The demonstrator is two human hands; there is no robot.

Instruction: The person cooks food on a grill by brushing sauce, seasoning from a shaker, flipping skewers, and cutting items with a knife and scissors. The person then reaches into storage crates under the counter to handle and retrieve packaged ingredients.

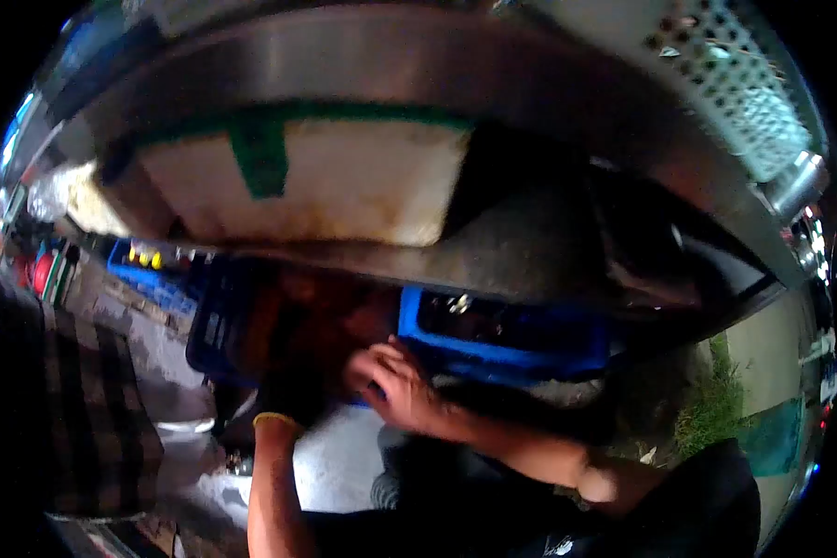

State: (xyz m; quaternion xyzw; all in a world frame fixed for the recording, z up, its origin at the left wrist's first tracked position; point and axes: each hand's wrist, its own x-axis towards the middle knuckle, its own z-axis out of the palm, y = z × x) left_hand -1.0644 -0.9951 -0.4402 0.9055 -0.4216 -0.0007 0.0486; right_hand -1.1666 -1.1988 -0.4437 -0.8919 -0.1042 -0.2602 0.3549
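Observation:
My left hand [293, 395], in a dark glove with a yellow cuff, reaches to the near side of a dark blue crate [216, 325]. Its fingers are lost in shadow and blur. My bare right hand [402, 381] is at the crate's near right corner, fingers curled inward and partly smeared. Whatever those fingers hold, if anything, cannot be made out. Inside the crate lies a dark reddish-brown mass [321, 307], too dim to name. Just right of my right hand stands a brighter blue crate [507, 355] with small pale and dark items inside.
A metal counter [363, 56] overhangs the crates, with a stained white box [344, 181] with green tape beneath its edge. At upper right is a perforated pale basket [753, 121]. Another blue crate [158, 279] stands left. A person in checked clothing [102, 409] is at left.

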